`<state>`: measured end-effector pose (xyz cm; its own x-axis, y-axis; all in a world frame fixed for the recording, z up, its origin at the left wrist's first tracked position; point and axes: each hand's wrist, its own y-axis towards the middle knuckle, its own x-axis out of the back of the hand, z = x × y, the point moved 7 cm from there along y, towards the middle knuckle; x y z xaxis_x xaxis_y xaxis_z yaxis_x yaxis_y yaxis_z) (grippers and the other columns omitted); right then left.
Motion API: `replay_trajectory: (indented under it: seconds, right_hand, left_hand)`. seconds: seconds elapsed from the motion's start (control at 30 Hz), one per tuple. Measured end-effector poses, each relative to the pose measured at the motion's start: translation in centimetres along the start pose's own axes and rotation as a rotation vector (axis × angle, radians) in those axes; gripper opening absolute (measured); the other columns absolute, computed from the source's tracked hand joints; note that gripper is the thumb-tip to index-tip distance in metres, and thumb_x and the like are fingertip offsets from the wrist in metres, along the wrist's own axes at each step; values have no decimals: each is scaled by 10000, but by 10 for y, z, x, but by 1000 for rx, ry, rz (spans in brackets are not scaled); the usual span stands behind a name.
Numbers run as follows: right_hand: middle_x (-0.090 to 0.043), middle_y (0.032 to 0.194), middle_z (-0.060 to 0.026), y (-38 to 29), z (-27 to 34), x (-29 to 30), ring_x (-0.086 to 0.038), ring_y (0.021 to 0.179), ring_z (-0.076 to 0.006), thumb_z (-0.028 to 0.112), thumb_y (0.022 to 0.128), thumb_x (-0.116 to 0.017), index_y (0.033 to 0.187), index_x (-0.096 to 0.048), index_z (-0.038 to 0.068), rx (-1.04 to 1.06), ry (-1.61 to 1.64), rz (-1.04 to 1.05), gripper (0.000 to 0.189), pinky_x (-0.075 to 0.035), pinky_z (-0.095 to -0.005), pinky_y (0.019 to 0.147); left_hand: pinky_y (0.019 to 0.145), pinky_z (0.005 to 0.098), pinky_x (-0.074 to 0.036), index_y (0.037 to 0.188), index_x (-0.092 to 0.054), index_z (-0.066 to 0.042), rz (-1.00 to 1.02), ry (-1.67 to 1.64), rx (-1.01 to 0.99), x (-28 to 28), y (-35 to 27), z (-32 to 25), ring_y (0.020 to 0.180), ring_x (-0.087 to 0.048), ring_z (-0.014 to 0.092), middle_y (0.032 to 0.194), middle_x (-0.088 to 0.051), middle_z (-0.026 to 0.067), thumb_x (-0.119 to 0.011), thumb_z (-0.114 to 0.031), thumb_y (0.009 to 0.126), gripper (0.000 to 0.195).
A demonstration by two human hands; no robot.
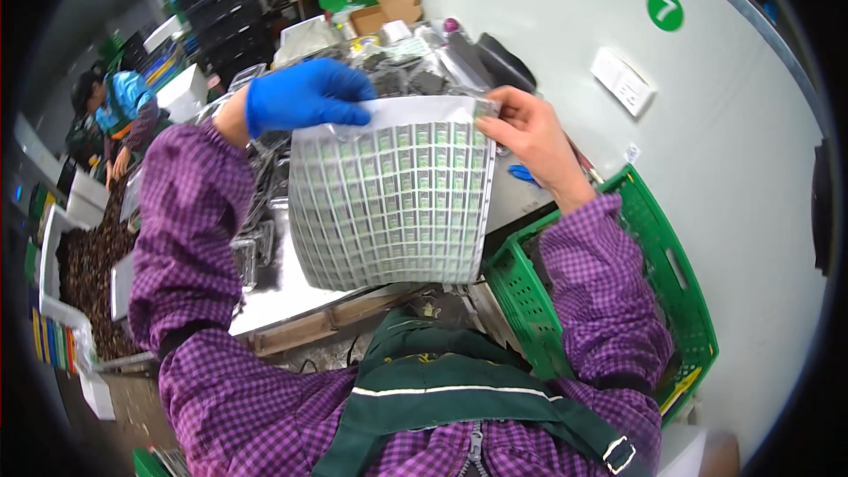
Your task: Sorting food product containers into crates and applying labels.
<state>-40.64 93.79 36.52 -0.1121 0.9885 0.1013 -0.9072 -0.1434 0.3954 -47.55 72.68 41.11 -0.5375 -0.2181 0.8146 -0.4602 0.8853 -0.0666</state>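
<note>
A sheet of small printed labels (397,205) hangs in front of me, its rows of green and grey rectangles facing me. My left hand (311,96), in a blue glove, pinches the white top margin left of centre. Bare, my right hand (530,129) grips the sheet's top right corner between thumb and fingers. Clear plastic film shows along the upper edge. Below its top the sheet curves loosely, with the lower edge hanging over the front of a white worktable (281,291). Part of the tabletop is hidden behind it.
Clear plastic containers (255,245) lie left of the sheet. A green plastic crate (530,291) stands at my right, beside the wall. An open cardboard box (391,6) and bagged items are at the back. Leftwards, another person (126,106) bends over a heap of brown pieces (93,271).
</note>
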Motion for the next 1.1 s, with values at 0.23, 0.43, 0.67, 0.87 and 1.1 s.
replay_trajectory:
  seconds: [0.23, 0.43, 0.67, 0.87, 1.1]
  right_hand:
    - [-585, 784, -37, -49, -41, 2, -583, 666, -78, -2, 799, -621, 879, -534, -5, -216, 111, -92, 119, -499, -206, 567]
    - [-589, 821, -39, -100, -38, 22, -572, 709, -80, -13, 799, -617, 895, -524, -3, -173, -125, -186, 134, -490, -221, 632]
    - [-616, 845, -50, -133, 3, 43, -596, 780, -114, 1, 812, -615, 937, -581, 0, -174, -356, 11, 129, -487, -255, 702]
    - [-610, 867, -114, -166, 13, 41, -596, 745, -249, 10, 777, -617, 1029, -619, 31, 89, -645, 146, 253, -480, -320, 669]
    - [-543, 831, -57, -208, 15, 26, -566, 746, -203, 18, 684, -577, 958, -598, 34, 315, -945, 87, 276, -498, -296, 618]
  left_hand:
    - [852, 341, -485, 1151, -593, -75, -91, -35, -215, -53, 41, -14, 948, -620, 219, 1050, -646, 113, -653, -301, 831, 396]
    - [700, 331, -485, 977, -656, -47, 134, -88, -344, -133, 112, -38, 736, -619, 186, 851, -670, 121, -618, -283, 860, 266]
    - [637, 249, -481, 916, -670, -7, 515, -232, -132, -179, 141, -76, 697, -579, 74, 766, -669, 62, -703, -199, 800, 228]
    - [682, 257, -480, 929, -659, 12, 696, -349, -370, -216, 153, -88, 749, -589, 106, 818, -668, 90, -686, -156, 813, 206]
    - [711, 277, -474, 960, -645, 19, 935, -350, -424, -255, 150, -97, 783, -585, 124, 856, -663, 104, -657, -128, 838, 192]
